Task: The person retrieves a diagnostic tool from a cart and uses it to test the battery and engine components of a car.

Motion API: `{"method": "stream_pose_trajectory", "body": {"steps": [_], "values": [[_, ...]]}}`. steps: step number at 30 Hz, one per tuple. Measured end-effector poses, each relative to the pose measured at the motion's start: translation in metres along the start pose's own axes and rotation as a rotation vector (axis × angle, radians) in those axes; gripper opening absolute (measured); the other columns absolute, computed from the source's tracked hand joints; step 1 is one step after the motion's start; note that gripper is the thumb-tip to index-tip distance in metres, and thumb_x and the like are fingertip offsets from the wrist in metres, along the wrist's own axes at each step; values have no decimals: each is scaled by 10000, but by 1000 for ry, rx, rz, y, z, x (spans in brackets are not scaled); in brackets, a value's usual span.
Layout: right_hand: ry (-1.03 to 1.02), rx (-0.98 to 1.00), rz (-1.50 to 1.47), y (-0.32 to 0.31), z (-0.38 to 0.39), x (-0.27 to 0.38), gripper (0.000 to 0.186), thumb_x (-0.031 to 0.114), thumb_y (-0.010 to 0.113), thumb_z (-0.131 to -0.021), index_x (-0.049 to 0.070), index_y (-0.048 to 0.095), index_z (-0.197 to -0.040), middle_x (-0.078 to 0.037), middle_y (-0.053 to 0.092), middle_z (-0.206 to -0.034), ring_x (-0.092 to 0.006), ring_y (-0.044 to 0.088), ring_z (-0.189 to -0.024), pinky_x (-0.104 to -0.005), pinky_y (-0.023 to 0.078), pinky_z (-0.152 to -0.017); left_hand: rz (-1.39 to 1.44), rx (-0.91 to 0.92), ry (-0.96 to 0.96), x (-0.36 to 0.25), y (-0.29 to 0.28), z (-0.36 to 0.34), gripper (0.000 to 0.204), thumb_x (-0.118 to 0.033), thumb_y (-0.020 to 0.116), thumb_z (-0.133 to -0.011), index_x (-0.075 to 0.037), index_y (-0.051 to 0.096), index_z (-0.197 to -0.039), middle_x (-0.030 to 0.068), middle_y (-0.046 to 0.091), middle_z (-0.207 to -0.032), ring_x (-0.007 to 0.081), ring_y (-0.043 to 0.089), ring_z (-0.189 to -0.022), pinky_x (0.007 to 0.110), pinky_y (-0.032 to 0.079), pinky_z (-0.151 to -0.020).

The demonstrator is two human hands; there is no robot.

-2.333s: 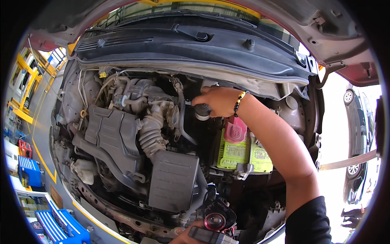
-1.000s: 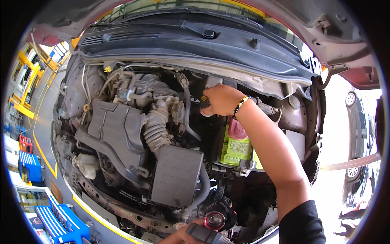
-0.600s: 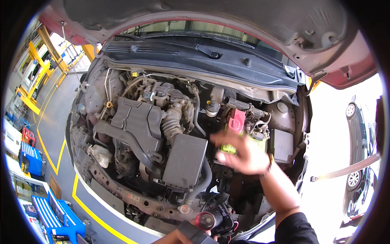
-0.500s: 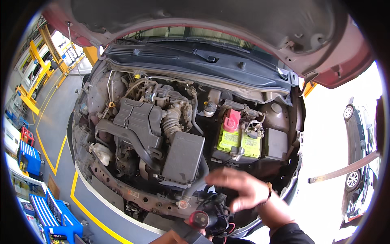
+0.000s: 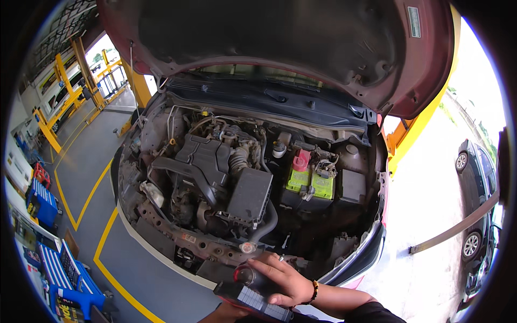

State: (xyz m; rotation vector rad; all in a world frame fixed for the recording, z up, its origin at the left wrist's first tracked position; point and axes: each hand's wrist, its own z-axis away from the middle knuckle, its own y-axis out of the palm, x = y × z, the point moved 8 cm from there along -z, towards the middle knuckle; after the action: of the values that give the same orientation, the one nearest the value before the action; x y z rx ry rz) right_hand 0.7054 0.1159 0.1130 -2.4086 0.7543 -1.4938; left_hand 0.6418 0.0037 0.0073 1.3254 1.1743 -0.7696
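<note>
At the bottom, in front of the car's nose, I have a dark hand-held device (image 5: 243, 275) with a red-edged round end and a grey ribbed block. My right hand (image 5: 283, 280), wearing a ring and a beaded bracelet, lies over its top with fingers curled round it. Under it, my left hand (image 5: 229, 312) holds the device, its fingers mostly hidden. What kind of device it is, I cannot make out. Just beyond is the radiator cap (image 5: 247, 247) on the front crossmember. Behind that stand the black air filter box (image 5: 250, 196) and a lime-green-topped car battery (image 5: 311, 183).
The raised bonnet (image 5: 269, 37) hangs over the engine bay, held by a thin prop rod (image 5: 132, 81). Blue tool carts (image 5: 70, 269) stand at left beside yellow floor lines. A yellow lift post (image 5: 401, 137) and a parked dark car (image 5: 476, 177) are at right.
My right hand has come down and left from beside the battery onto the device. The view has shifted, with more of the bonnet showing. The black part with a red wire is no longer visible.
</note>
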Motion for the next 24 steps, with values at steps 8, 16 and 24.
{"method": "stream_pose_trajectory", "body": {"steps": [8,16,24], "values": [[32,65,-5,93,-17,48,869,568,493,-934,-27,252,-1520,-249,441,-1268,-389,455,-1087,-432,382,-976,-137,-102,82,-46,-40,78,684,-344,796,-814,-39,476,-1335,78,565,-1281,180,551,-1178,370,473,-972],[-98,150,-250,234,-81,96,722,437,614,-913,-61,437,-1405,-262,467,-1332,-409,436,-1300,-478,321,-1094,-215,-303,120,-92,-115,222,678,-369,794,-822,-39,484,-1326,75,576,-1269,170,560,-1167,360,476,-968],[-25,192,-303,343,-153,106,502,220,733,-864,-11,573,-1280,-208,530,-1297,-354,532,-1230,-427,431,-1036,-196,-592,103,-115,-215,354,626,-309,799,-823,-30,507,-1300,76,605,-1224,168,590,-1125,348,492,-946]]}}
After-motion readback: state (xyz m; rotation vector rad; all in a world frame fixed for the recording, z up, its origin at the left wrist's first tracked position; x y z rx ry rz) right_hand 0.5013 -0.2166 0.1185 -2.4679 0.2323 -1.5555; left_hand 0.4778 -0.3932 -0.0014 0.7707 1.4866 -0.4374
